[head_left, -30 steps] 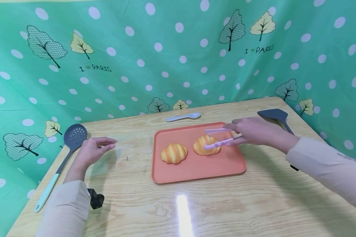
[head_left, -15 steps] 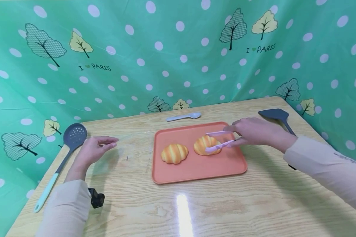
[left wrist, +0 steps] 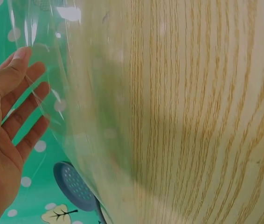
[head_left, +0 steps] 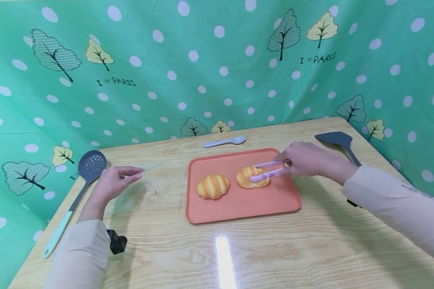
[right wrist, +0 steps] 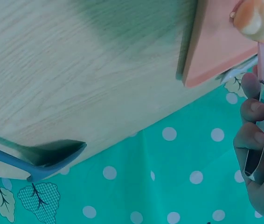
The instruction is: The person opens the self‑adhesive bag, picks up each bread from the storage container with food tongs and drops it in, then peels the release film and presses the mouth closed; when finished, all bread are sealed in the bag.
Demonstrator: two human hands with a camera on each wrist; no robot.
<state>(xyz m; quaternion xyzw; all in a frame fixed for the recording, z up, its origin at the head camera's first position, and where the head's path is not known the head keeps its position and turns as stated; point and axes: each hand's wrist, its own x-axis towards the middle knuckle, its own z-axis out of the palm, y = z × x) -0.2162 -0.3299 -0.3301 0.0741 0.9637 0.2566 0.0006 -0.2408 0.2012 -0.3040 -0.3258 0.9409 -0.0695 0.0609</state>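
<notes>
My right hand (head_left: 304, 159) grips food tongs (head_left: 265, 175) with lilac tips and a metal body, seen edge-on in the right wrist view. The tips stand on both sides of the right croissant (head_left: 244, 177) and press into it, denting it. That croissant rests on a pink tray (head_left: 238, 208). To its left on the tray lies a second croissant (head_left: 212, 187). Left of the tray, my left hand (head_left: 117, 182) pinches the edge of a clear plastic bag (left wrist: 90, 88) between thumb and fingers. The bag is see-through, and its far outline is hard to make out.
A light blue spoon (head_left: 224, 142) lies behind the tray. At the left table edge is a skimmer (head_left: 92, 165) with a mint handle. A dark spatula (head_left: 335, 139) lies at the back right. Polka-dot cloth (head_left: 202, 56) hangs behind the wooden table (head_left: 159, 249).
The tongs' tips have come closer together and now squeeze the right croissant, which has changed shape. My left hand with the bag has hardly moved.
</notes>
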